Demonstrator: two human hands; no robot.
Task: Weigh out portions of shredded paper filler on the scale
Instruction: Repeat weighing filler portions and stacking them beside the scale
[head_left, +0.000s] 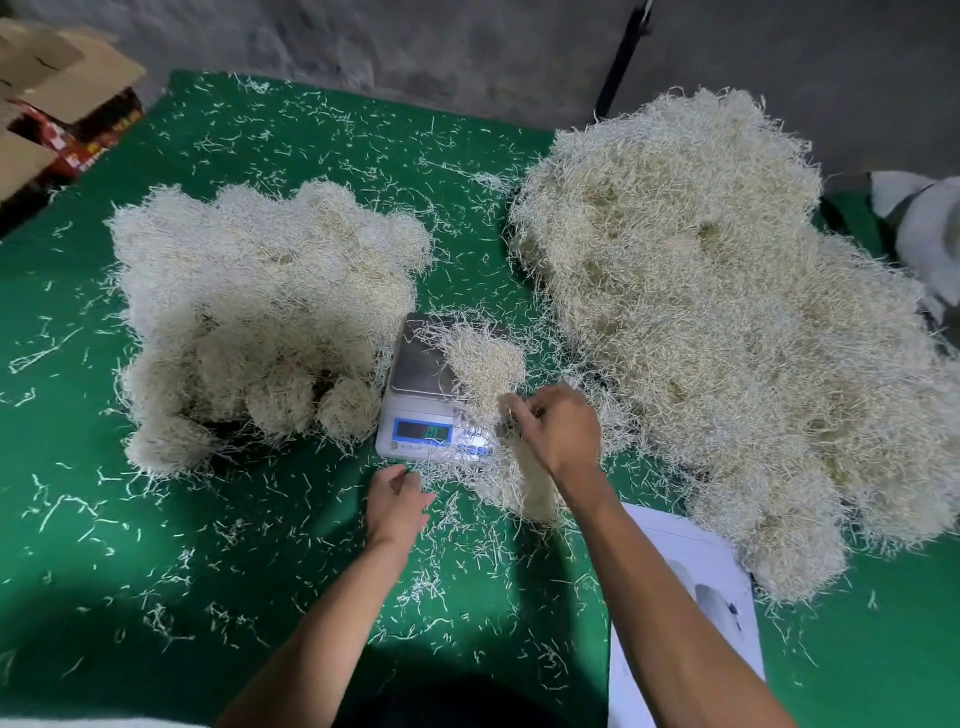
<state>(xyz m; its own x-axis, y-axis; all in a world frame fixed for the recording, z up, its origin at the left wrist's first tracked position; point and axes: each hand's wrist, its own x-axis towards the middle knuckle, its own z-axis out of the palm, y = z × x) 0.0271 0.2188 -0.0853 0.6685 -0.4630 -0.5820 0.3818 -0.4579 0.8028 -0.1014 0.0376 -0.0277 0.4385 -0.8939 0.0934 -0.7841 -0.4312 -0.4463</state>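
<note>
A white scale (434, 395) sits in the middle of a green table (156, 545). A small clump (483, 364) of shredded paper lies on the right side of its metal plate. The screen on the front glows blue, but the number is too blurry to read.

The right hand (558, 431) is over the right front corner of the scale. Its fingers are curled and pinch some paper strands, and a bunch (524, 483) hangs under the hand. The left hand (400, 501) rests on the table just in front of the scale, fingers loose, holding nothing.

A big pile (727, 322) of paper lies to the right. To the left sits a heap of round balls (260, 312) of paper. Loose strands are all over the table. A white sheet (696, 582) lies under the right arm. Cardboard boxes (57, 104) stand at the far left corner.
</note>
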